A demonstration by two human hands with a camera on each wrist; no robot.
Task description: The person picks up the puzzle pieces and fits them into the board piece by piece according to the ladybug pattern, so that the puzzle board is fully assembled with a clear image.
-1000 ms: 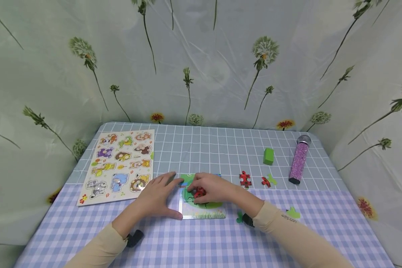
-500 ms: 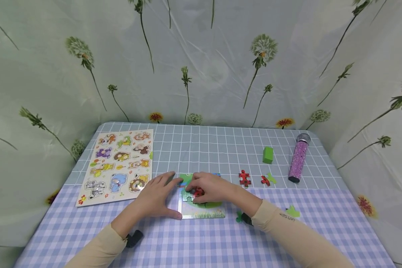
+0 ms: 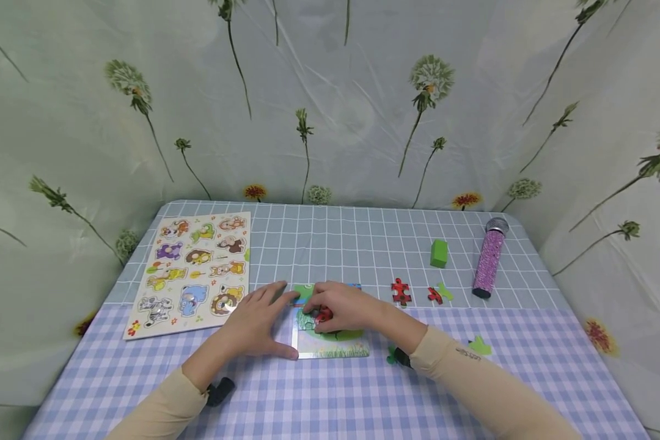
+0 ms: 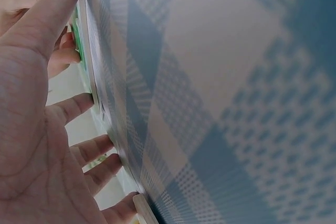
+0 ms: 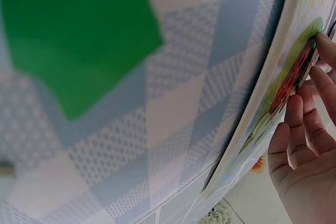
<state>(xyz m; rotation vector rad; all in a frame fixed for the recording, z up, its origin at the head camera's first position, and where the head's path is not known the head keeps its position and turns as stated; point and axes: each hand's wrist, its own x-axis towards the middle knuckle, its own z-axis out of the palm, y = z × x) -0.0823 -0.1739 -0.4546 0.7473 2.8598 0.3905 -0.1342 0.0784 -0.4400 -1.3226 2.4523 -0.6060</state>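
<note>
A small picture puzzle board (image 3: pixel 330 352) lies on the checked cloth, with green, blue and red jigsaw pieces on its upper part. My right hand (image 3: pixel 345 305) reaches over it from the right. Its thumb and fingers pinch a green-and-red jigsaw piece (image 3: pixel 323 315) low against the board, covering much of it. In the right wrist view, the right fingertips (image 5: pixel 294 103) meet the red and green picture at the board's surface. My left hand (image 3: pixel 260 324) spreads along the board's left side, thumb at the lower left corner and index finger near the upper left.
Loose jigsaw pieces lie to the right: a red one (image 3: pixel 401 292), a red-and-light-green pair (image 3: pixel 439 294), a light green one (image 3: pixel 480 346) and a dark green one (image 3: pixel 392 355). Behind them are a green block (image 3: pixel 439 253) and a purple glitter microphone (image 3: pixel 489 260). An animal peg puzzle (image 3: pixel 178 327) lies left.
The right fingers have shifted the green-and-red piece very slightly on the board. The left hand stays at the board's edge. The whole head view has drifted a little.
</note>
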